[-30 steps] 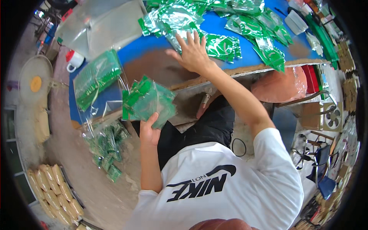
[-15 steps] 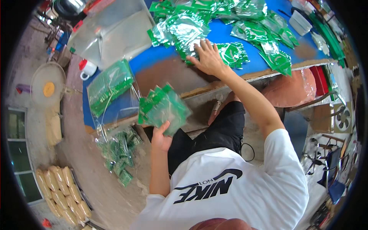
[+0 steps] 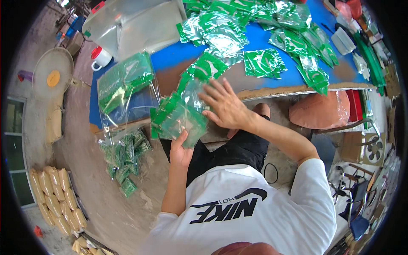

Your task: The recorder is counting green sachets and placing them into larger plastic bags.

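My left hand grips a fanned stack of green-and-clear plastic bags in front of the table's near edge. My right hand has its fingers spread, slightly blurred, beside a green-and-clear bag that reaches from the tabletop to the stack. Whether the palm presses on that bag is hard to see. Farther back lies a loose pile of such bags, with a small neat group to its right. On the left, a thick bundle of green bags rests in clear wrapping.
The blue table has a worn front edge. A red-topped white mug stands by a large clear plastic sheet. Wrapped green packets lie low at the left. Under the table sits an orange-pink bag; brown sacks are stacked left.
My right hand has drawn back from the pile toward my left hand, and a bag now bridges pile and stack. The left hand still holds its stack. The view has shifted slightly.
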A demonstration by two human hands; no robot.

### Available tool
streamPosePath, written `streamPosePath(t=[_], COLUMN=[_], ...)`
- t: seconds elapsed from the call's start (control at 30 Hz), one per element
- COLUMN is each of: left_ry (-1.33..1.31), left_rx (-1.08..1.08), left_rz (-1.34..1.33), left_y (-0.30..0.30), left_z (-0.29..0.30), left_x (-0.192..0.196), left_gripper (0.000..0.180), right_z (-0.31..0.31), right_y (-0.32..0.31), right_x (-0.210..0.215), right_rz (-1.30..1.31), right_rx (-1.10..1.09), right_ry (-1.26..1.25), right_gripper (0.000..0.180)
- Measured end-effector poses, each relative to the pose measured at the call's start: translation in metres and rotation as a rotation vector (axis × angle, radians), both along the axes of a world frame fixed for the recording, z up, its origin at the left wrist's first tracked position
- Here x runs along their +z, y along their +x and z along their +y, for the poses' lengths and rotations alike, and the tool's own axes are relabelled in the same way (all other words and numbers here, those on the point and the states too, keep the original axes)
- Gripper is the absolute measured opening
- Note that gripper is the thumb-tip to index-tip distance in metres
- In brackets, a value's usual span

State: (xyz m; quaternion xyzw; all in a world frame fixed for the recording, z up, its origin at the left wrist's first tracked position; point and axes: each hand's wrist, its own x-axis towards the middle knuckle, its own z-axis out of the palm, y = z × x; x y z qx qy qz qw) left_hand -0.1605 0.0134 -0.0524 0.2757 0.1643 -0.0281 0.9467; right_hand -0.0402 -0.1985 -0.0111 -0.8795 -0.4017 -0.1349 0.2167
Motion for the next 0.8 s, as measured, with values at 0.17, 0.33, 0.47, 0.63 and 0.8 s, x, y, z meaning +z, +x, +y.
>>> streamPosePath(t=[0.17, 0.33, 0.47, 0.63, 0.8], left_ry=[-0.069, -0.115, -0.009, -0.085, 0.121], left_rx=[-0.011, -0.09, -0.106, -0.253, -0.156], left_rz=[0.038, 0.157, -0.066, -0.234, -0.121], left_y=[0.0, -0.013, -0.023, 0.0, 0.015], left_z=[-0.001, 0.008, 0.035, 0.031, -0.005], left_x=[-0.008, -0.02, -0.037, -0.022, 0.005], left_gripper=[0.053, 0.056, 0.059, 0.06, 0.061], right_z=[-0.003, -0.023, -0.028, 0.005, -0.006], right_y=[0.023, 0.06, 0.033, -0.008, 0.027], right_x=[0.018, 0.003, -0.015, 0.023, 0.015], right_rz=[0.238, 0.019, 0.03, 0.972, 0.487], right_rx=[0.105, 0.066, 0.187, -0.241, -0.239], right_ry=[0.274, -0.055, 0.115, 0.821, 0.348], right_gripper=[0.046, 0.077, 0.052, 0.018, 0.046])
